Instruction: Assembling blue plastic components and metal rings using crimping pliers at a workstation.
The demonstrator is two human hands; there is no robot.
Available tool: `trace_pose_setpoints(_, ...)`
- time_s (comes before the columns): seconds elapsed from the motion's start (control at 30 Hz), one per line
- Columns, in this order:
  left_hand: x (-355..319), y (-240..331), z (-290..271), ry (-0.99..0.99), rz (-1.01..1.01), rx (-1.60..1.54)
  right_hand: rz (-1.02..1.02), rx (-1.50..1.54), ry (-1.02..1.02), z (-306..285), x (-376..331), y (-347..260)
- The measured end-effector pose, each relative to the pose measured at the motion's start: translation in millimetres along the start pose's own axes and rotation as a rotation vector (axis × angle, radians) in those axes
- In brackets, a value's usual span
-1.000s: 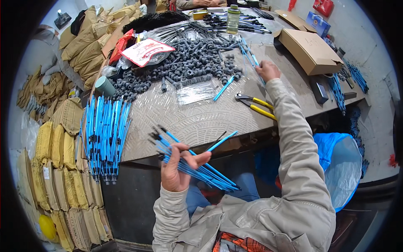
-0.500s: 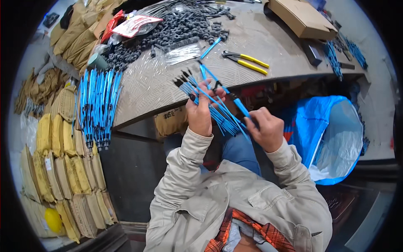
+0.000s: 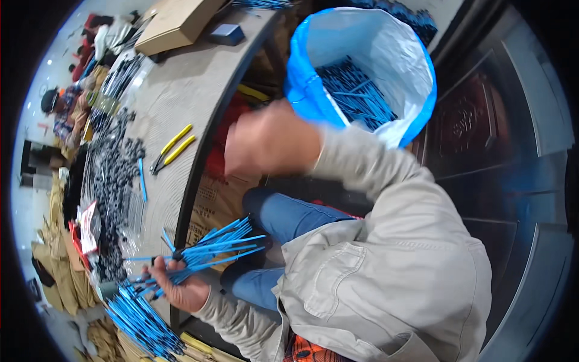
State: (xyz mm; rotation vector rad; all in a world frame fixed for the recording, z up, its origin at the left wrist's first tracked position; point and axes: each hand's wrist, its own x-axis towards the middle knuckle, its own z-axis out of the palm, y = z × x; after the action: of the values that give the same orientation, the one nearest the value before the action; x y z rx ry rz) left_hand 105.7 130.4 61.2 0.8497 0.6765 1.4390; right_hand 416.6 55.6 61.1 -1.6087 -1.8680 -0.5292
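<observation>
A bunch of thin blue tubes [image 3: 220, 244] with black fittings lies in my left hand [image 3: 184, 289], whose fingers are closed round it near the table's edge. Smeared by motion, my right hand [image 3: 274, 142] is raised between the table and a blue bag [image 3: 307, 78]; its fingers do not show clearly, nor whether anything is in them. The bag has a white lining and stands open, with many similar blue tubes [image 3: 356, 90] inside. Just beyond my left hand, a larger pile of blue tubes [image 3: 142, 320] rests by the table's near corner.
Yellow-handled pliers [image 3: 173, 149] and a single blue tube [image 3: 142, 180] lie on the table [image 3: 172, 199]. Behind them spreads a heap of dark grey fittings [image 3: 111, 175]. A cardboard box [image 3: 175, 27] sits at the table's far end. In the background is another person [image 3: 63, 111].
The view has swung to the right. My right hand has left the bunch and moved toward the blue bag, while my left hand keeps hold of the tubes.
</observation>
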Motion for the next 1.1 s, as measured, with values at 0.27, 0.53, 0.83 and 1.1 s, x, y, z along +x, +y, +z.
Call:
trace_pose_setpoints(0.27,-19,-1,55,-0.284,-0.117,-0.089,1.050,0.423,-0.429,-13,-124,280)
trace_pose_setpoints(0.53,9,-27,46,-0.596,-0.223,-0.068,1.262,-0.057,-0.395,98,-195,232)
trace_pose_setpoints(0.83,6,-47,56,-0.553,-0.273,0.027,1.220,0.240,-0.241,64,-194,238)
trace_pose_setpoints(1.1,-33,-70,116,-0.386,-0.290,0.402,0.632,0.106,0.476,-40,-130,75)
